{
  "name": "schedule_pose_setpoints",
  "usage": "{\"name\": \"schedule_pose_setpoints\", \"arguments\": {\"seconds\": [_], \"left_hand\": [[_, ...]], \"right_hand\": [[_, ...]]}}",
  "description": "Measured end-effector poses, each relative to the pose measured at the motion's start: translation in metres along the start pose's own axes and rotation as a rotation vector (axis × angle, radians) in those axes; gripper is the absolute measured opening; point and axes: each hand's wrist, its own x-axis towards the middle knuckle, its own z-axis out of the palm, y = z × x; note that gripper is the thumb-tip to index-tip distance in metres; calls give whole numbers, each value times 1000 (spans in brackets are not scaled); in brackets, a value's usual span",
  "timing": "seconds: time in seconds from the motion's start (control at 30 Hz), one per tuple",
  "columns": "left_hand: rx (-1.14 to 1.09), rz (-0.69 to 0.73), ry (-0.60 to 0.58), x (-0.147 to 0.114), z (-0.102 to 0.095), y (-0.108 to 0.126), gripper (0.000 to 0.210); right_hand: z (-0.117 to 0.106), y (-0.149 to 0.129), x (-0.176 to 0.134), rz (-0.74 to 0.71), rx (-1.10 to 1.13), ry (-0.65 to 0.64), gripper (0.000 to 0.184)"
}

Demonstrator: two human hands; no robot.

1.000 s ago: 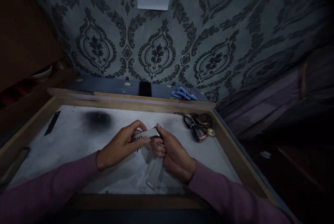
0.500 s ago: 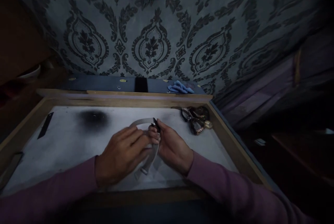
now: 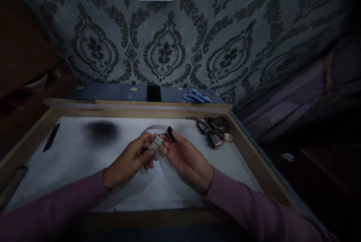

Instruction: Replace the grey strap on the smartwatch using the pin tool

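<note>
A wristwatch (image 3: 169, 133) with a dark, squarish case and a pale grey strap (image 3: 156, 127) is held over the white surface between my two hands. My right hand (image 3: 190, 159) grips it by the case, with the thumb against the case edge and the fingers curled behind. My left hand (image 3: 126, 164) pinches the light-coloured clasp end of the strap (image 3: 156, 142) between thumb and fingers. The strap arches up from the case toward the left fingertips. Part of it is hidden behind the left fingers.
A white-bottomed tray with a wooden rim (image 3: 135, 112) surrounds my hands. Several watches (image 3: 216, 131) lie bunched at its back right, and a dark flat strip (image 3: 51, 137) at the left. Behind the rim are a black phone-like slab (image 3: 153, 93) and a crumpled blue cloth (image 3: 196, 95).
My left hand has shifted from over the hanging strap to pinching its clasp end. That end, earlier dangling below the hands, is now raised between them. The right hand still holds the case.
</note>
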Motion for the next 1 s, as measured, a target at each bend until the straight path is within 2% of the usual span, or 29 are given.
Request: {"name": "schedule_pose_setpoints", "arguments": {"seconds": [0.23, 0.33, 0.47, 0.6, 0.77, 1.0], "left_hand": [[-73, -37, 58, 2, -4, 7, 33], [-107, -48, 100, 3, -6, 5, 39], [-129, -24, 102, 5, -6, 2, 38], [-124, -11, 138, 5, -1, 1, 38], [-132, -61, 204, 6, 3, 3, 43], [-143, -64, 255, 6, -3, 4, 36]], "right_hand": [[4, -4, -5, 22, 0, -21, 15], [2, -3, -6, 32, -22, -84, 22], [4, 1, -8, 11, -77, -195, 20], [8, 10, -10, -63, -191, -278, 23], [3, 24, -9, -178, -352, -338, 32], [-5, 27, -7, -229, -636, -314, 46]]}}
